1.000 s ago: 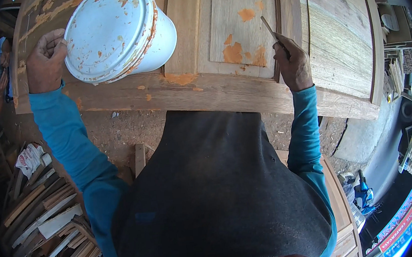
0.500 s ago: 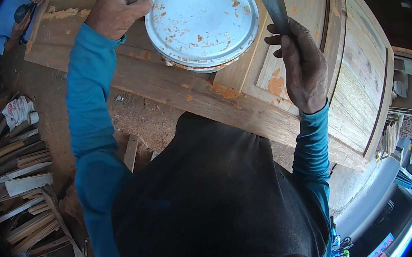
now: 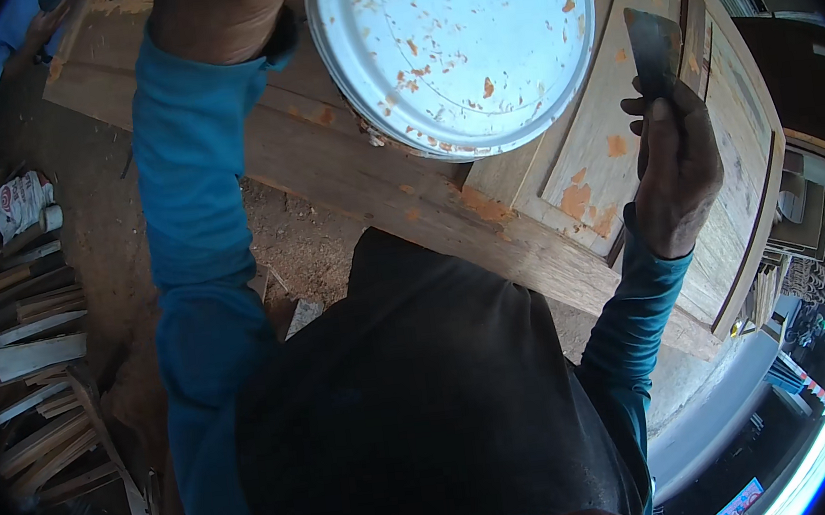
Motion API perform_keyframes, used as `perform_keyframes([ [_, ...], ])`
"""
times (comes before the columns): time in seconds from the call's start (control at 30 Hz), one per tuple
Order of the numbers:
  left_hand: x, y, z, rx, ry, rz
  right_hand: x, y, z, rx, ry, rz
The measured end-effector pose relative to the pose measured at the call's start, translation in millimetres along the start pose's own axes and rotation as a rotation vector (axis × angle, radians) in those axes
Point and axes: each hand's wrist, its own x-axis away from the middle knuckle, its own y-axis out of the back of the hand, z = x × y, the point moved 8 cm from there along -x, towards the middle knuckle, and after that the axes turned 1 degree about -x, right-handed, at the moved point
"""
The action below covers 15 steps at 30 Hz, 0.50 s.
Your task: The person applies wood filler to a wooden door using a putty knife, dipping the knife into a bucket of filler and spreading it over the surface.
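Note:
A round tub with a white lid (image 3: 460, 41), flecked with orange putty, is held up over the wooden door panel (image 3: 323, 171). At its left side is my left hand (image 3: 221, 16); the fingers run out of the top of the picture, but the tub is raised along with this hand. Farther right, my right hand (image 3: 680, 174) is closed round the handle of a putty knife (image 3: 651, 41), whose broad dark blade points up and away. Orange putty patches (image 3: 583, 201) mark the door below the knife. The tub's contents are hidden by the lid.
Another person's arm in a blue sleeve (image 3: 4, 49) shows at the far left corner. Wood offcuts (image 3: 39, 337) are piled on the left floor, with a crumpled white bag (image 3: 22, 206) on top. Stacked boards (image 3: 798, 217) stand beyond the door's right end.
The tub and my left hand have come up closer and look larger, the tub shifting right. My right hand has moved right with the putty knife, and its blade now faces me more broadly.

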Motion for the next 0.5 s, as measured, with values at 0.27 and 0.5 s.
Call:
perform_keyframes([
  [0.27,57,117,60,0.346,-0.076,-0.669,-35,-41,74,0.300,0.345,0.404],
  [0.5,104,118,80,0.296,0.000,-0.678,-19,-158,40,0.334,0.672,0.991],
])
